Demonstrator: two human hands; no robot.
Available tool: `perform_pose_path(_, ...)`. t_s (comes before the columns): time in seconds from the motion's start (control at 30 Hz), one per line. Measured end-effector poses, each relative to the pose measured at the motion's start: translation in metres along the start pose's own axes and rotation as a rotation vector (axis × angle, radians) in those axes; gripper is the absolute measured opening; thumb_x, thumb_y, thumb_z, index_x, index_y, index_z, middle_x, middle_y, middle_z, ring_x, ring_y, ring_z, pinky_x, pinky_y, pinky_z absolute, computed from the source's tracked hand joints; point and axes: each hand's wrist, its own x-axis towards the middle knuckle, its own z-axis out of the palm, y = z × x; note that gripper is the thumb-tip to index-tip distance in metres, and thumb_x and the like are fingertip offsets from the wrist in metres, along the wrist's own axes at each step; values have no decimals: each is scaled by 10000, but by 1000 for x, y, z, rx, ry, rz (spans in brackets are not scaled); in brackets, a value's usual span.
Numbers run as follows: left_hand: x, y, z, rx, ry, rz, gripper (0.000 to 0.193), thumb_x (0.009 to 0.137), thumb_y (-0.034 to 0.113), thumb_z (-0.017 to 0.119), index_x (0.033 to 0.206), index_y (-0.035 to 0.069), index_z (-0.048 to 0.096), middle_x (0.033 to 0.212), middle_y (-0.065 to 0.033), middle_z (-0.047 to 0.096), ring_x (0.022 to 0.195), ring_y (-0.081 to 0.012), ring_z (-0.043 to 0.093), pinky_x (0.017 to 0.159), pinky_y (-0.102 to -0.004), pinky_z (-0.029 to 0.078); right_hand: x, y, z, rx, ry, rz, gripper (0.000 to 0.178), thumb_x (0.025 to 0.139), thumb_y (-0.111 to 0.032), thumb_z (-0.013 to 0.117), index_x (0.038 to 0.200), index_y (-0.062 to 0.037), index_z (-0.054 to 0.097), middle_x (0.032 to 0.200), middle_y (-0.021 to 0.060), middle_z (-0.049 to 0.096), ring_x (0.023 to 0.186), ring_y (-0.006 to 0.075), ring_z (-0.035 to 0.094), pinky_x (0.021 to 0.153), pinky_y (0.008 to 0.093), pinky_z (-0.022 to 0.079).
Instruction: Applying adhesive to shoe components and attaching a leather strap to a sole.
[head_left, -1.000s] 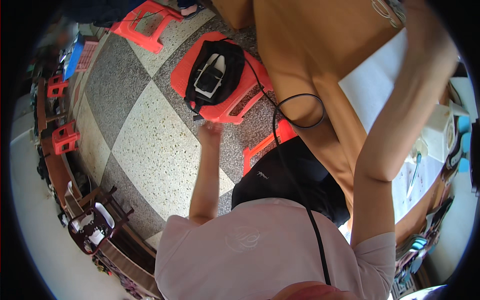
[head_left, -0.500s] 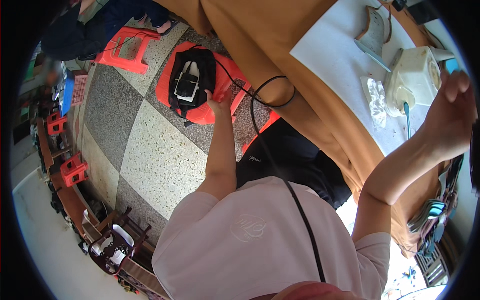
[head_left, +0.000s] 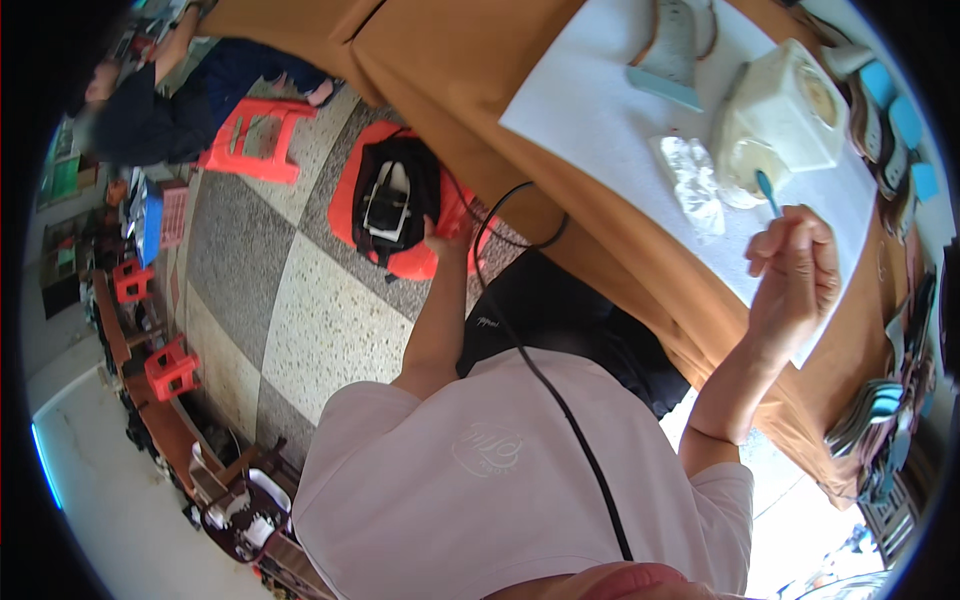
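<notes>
My right hand [head_left: 797,270] is over the white sheet [head_left: 590,120], its fingers closed around the lower end of a thin blue-green handle [head_left: 767,190]. The handle's upper end stands in the round mouth of an off-white plastic container [head_left: 785,105], which lies tilted. Beside the mouth lies a crumpled clear plastic bag [head_left: 690,185]. My left hand [head_left: 450,240] is low at the side of a black backpack [head_left: 430,185] on a red stool [head_left: 345,200]. Its thumb is apart from the fingers, which are partly hard to make out. A white object [head_left: 385,215] lies on the backpack.
A brown cloth [head_left: 440,60] covers the table. Shoe-shaped pieces [head_left: 672,50] lie at its far side, more hang at right [head_left: 880,410]. A black cable [head_left: 560,400] runs down my front. Another person [head_left: 160,110] is near a red stool [head_left: 265,135] at far left.
My right hand has come inward and down from the right edge to the blue-green handle. The view has shifted, so the table things appear further left. My left hand stays beside the backpack.
</notes>
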Motion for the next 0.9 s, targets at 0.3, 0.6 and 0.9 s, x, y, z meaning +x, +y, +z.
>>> perform_pose_path(0.3, -55, -18, 21, 201, -64, 209, 734, 692, 391, 557, 1186, -70, 269, 1151, -225, 358, 1025, -382, 377, 883, -494, 317, -19, -12, -17, -114, -36, 103, 130, 830, -63, 471, 848, 41, 546, 609, 40, 504, 518, 88, 467, 505, 185, 371)
perform_pose_path(0.6, -70, -13, 28, 611, 57, -62, 448, 761, 352, 519, 1006, -13, 439, 969, -130, 474, 911, -285, 445, 747, -395, 407, -29, -36, -18, -266, -84, 35, 143, 823, -68, 490, 887, 46, 549, 623, 33, 507, 540, 73, 464, 525, 180, 384)
perform_pose_path(0.9, -233, -96, 208, 1342, -800, 807, 164, 781, 101, 525, 926, 26, 527, 808, -41, 551, 716, -118, 541, 641, -229, 436, -73, 15, -65, -76, 290, 264, 165, 824, -109, 497, 872, 38, 553, 605, 34, 501, 527, 88, 450, 508, 190, 364)
